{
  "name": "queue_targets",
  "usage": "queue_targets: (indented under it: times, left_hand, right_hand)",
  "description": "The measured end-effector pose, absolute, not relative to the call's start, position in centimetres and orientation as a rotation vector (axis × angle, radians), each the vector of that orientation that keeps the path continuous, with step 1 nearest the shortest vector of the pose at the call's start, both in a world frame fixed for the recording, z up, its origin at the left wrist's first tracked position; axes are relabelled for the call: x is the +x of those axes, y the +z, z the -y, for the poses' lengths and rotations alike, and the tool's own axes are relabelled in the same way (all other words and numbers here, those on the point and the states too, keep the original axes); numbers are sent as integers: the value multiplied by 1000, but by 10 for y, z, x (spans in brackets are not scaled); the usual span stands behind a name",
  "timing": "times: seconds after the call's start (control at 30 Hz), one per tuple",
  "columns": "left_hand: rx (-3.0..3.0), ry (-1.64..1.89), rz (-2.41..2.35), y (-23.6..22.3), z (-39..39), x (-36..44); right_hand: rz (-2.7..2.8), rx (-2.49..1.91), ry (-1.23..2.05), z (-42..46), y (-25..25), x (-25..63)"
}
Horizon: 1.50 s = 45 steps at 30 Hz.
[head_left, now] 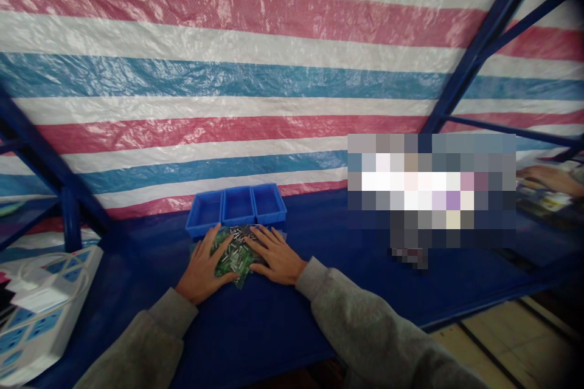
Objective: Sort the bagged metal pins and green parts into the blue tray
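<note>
Between my hands lies a flat heap of small metal and green pieces (235, 254), partly on what looks like clear plastic; the pieces resemble screws and plastic plugs, too small to name surely. My left hand (203, 270) rests on the left side of the heap, fingers spread. On its right side lies my right hand (276, 258), fingers also spread and flat. Just beyond the fingertips stand three blue bins (238, 206) side by side, touching each other. Nothing shows inside them. Parts of the heap are hidden under both hands.
A blue tabletop (255, 328) carries everything. White power strips (50, 322) with cables lie at the left. Blue metal posts (465, 73) frame a striped plastic sheet (228, 79) behind. A blurred-out patch covers the right side; another person's hand (550, 179) reaches in there.
</note>
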<state>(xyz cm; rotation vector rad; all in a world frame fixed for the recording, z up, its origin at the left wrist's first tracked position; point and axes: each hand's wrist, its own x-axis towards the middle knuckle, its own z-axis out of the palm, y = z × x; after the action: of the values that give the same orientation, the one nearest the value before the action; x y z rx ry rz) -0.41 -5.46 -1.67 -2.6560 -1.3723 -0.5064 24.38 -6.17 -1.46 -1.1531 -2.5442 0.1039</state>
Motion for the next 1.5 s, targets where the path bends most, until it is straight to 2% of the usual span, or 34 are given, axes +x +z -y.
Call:
queue_targets:
  times: [0.3, 0.53, 0.77, 0.93, 1.2, 1.5]
  left_hand:
    - [-2692, -398, 1380, -21, 52, -8]
    - [-2579, -365, 1569, -23, 60, -5]
    - [-2722, -547, 1383, -22, 53, 1]
    - [-2755, -619, 1465, -22, 50, 4]
    - [-2659, -562, 1426, -16, 58, -1]
    - [-2781, -364, 1259, -10, 60, 6]
  right_hand:
    - [2502, -1277, 177, 61, -19, 245]
    - [2400, -1421, 219, 70, -22, 236]
    - [2418, -1405, 284, 67, -22, 228]
    - [2419, -1325, 361, 59, -18, 232]
    - [2295, -1424, 209, 72, -13, 242]
    - [2370, -1451, 225, 71, -19, 236]
